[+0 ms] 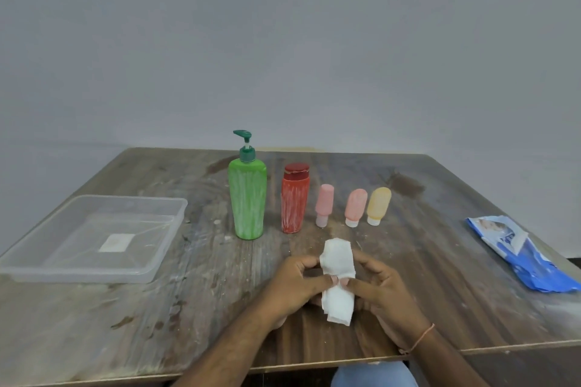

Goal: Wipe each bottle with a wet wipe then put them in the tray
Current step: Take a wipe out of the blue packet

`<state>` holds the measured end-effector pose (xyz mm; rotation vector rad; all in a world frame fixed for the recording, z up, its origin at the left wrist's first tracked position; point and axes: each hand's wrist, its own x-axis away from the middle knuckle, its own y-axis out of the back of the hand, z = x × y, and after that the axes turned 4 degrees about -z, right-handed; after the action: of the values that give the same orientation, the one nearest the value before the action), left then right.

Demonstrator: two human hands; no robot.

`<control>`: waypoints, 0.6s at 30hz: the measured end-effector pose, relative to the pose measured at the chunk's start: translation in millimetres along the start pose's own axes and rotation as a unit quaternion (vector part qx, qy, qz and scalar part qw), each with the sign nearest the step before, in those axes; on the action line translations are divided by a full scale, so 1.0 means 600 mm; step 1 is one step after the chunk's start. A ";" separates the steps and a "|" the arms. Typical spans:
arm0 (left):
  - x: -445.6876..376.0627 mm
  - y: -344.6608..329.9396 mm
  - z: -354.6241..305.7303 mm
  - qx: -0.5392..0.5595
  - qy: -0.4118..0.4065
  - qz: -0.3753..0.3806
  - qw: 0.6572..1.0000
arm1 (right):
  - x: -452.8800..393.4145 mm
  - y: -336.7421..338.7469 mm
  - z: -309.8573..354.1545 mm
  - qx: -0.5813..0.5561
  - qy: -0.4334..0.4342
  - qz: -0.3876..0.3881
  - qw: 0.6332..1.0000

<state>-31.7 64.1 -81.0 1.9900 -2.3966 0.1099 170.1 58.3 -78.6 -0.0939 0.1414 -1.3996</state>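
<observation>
A row of bottles stands upright at mid-table: a tall green pump bottle (247, 198), a red bottle (294, 198), a pink bottle (324, 204), a salmon bottle (355, 207) and a yellow bottle (379, 205). In front of them, my left hand (290, 284) and my right hand (382, 287) both pinch a white folded wet wipe (338, 264) between them, just above the table. A clear plastic tray (151, 267) lies at the left with nothing in it but a white label on its floor.
A blue and white wet-wipe packet (528, 256) lies at the right edge of the worn wooden table (157, 324). A plain grey wall stands behind the table's far edge. The table's front edge runs under my forearms.
</observation>
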 end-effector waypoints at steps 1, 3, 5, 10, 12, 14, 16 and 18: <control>-0.002 -0.004 -0.001 -0.001 0.002 0.002 1.000 | -0.002 0.003 -0.001 -0.003 0.004 -0.008 1.000; -0.006 -0.012 -0.008 0.001 0.000 0.008 1.000 | -0.009 0.009 -0.007 -0.027 0.005 -0.011 1.000; -0.011 -0.021 -0.016 0.008 0.014 0.013 1.000 | -0.013 0.019 -0.009 -0.048 0.003 -0.010 0.999; -0.033 -0.044 -0.032 0.009 0.080 0.021 0.997 | -0.025 0.061 -0.004 0.054 0.060 -0.021 0.997; -0.041 -0.054 -0.035 0.024 0.088 0.032 0.995 | -0.030 0.078 -0.003 0.085 0.069 -0.025 0.994; -0.046 -0.067 -0.034 0.007 0.073 0.039 0.997 | -0.034 0.091 -0.003 0.115 0.082 -0.020 0.990; -0.053 -0.079 -0.031 -0.014 0.061 0.041 0.997 | -0.036 0.102 -0.004 0.108 0.073 -0.014 0.991; -0.061 -0.089 -0.028 -0.003 0.056 0.036 0.998 | -0.038 0.111 0.000 0.054 0.045 -0.019 0.997</control>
<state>27.3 91.6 -64.6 1.8430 -2.3947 0.2094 231.5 91.8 -87.4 0.0562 0.1402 -1.4464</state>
